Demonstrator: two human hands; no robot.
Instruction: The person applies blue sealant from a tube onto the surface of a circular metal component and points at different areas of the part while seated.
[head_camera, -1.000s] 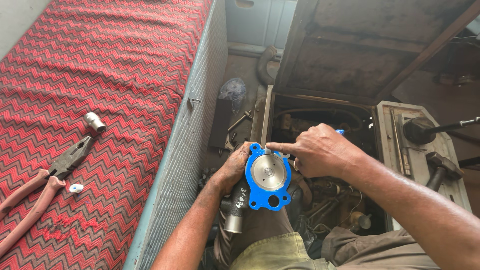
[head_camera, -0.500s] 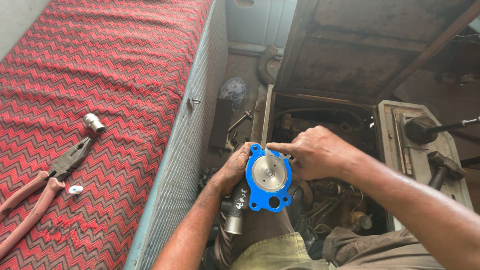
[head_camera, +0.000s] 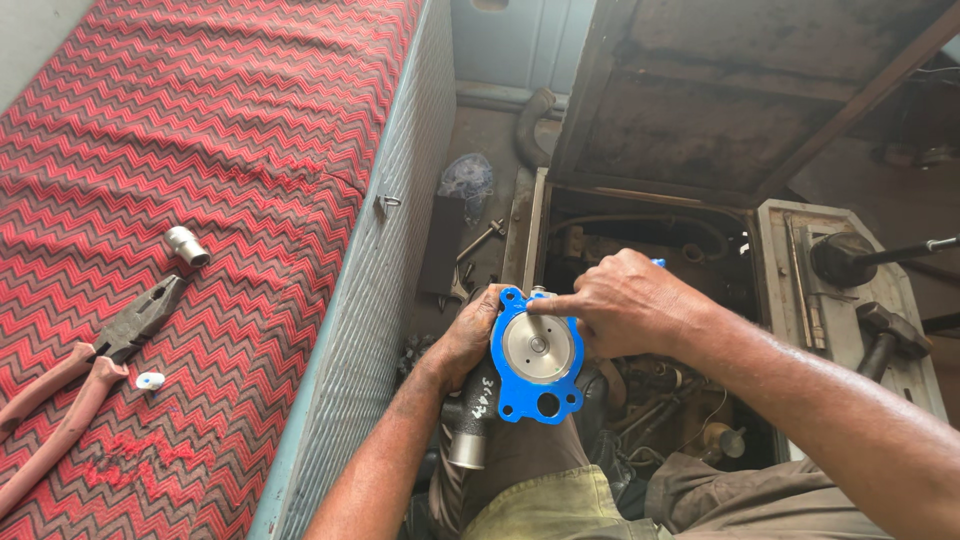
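My left hand (head_camera: 466, 338) grips a metal pump-like part whose blue flange (head_camera: 538, 357) faces me, with a round silver plate in its middle and a dark pipe stub hanging below. My right hand (head_camera: 622, 300) rests on the top right edge of the blue flange, its index finger stretched across to the flange's upper rim. Both hands are held over my lap, above an open engine bay.
A red zigzag-patterned seat cushion (head_camera: 200, 150) lies at left, carrying pliers with pink handles (head_camera: 80, 385), a silver socket (head_camera: 187, 245) and a small white piece (head_camera: 150, 381). The raised engine cover (head_camera: 720, 90) stands behind the open engine bay (head_camera: 640, 240). Levers (head_camera: 870, 260) stand at right.
The right hand's index finger has shifted slightly along the top of the blue flange. The part stays in the left hand in the same spot.
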